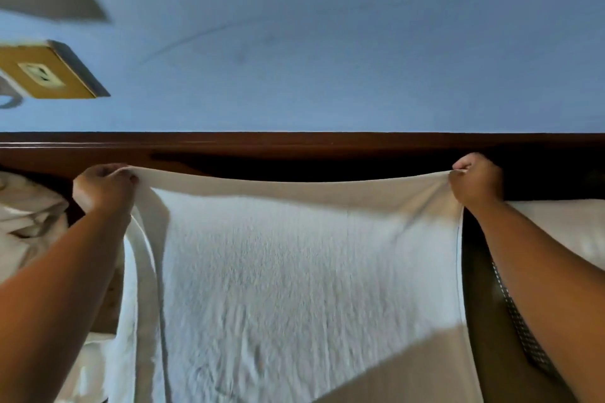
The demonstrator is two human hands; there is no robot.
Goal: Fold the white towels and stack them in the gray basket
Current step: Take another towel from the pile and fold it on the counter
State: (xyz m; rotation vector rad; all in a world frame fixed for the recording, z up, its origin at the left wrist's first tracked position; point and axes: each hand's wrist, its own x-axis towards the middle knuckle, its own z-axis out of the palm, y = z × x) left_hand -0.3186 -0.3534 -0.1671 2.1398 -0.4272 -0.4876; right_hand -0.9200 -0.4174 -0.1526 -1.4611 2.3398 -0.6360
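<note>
A white towel (294,271) hangs spread out flat in front of me and fills the lower middle of the view. My left hand (103,188) grips its upper left corner. My right hand (476,181) pinches its upper right corner. The top edge is stretched between the two hands and sags slightly in the middle. The left side of the towel is folded over in a long strip. The gray basket is not in view.
A dark wooden headboard (294,144) runs across behind the towel, below a blue wall (327,42). Crumpled white cloth (26,216) lies at the left and a white pillow (563,226) at the right. A yellow socket plate (45,73) sits on the wall upper left.
</note>
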